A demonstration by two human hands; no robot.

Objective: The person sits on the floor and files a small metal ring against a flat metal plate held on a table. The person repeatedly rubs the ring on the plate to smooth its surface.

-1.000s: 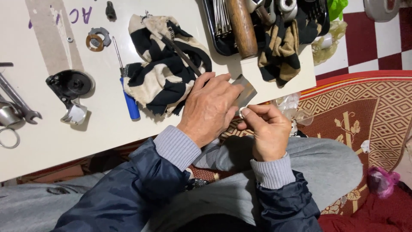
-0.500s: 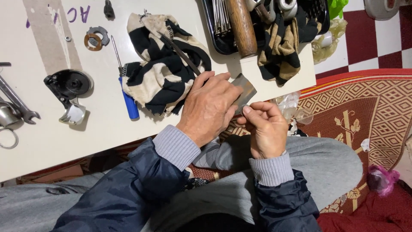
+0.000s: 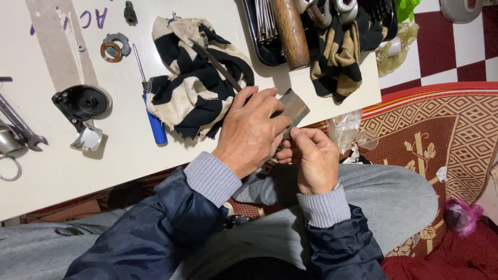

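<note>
Holding a small flat grey metal plate (image 3: 293,108) at the near edge of the white tabletop (image 3: 129,166), both hands have barely shifted from the earlier pictures: the left hand (image 3: 252,132) has stayed curled over the plate's left part, fingers closed down on it, and the right hand (image 3: 310,158) has slid a touch up so its pinched thumb and fingertips meet the plate's near edge. What, if anything, the right fingers pinch besides the plate is too small to tell. The plate sticks out just past the table's near rim, above the person's grey trouser lap. Just left of the left hand lies a crumpled black-and-cream striped rag (image 3: 194,83), touching the fingers, with a thin dark rod across it. Left of the rag a blue-handled screwdriver (image 3: 150,109) lies pointing far, and farther left sit a black round housing with a metal clip (image 3: 82,109) and a steel spanner (image 3: 21,127) at the table's left edge. Open white surface runs along the near side between screwdriver and housing. At the far side a black tray (image 3: 259,49) holds a wooden handle (image 3: 290,33) and a second striped cloth draped over its rim. Purple handwritten letters mark the far left of the table beside a pale tape strip. To the right, a red patterned carpet (image 3: 436,140) meets red-and-white checked floor.
</note>
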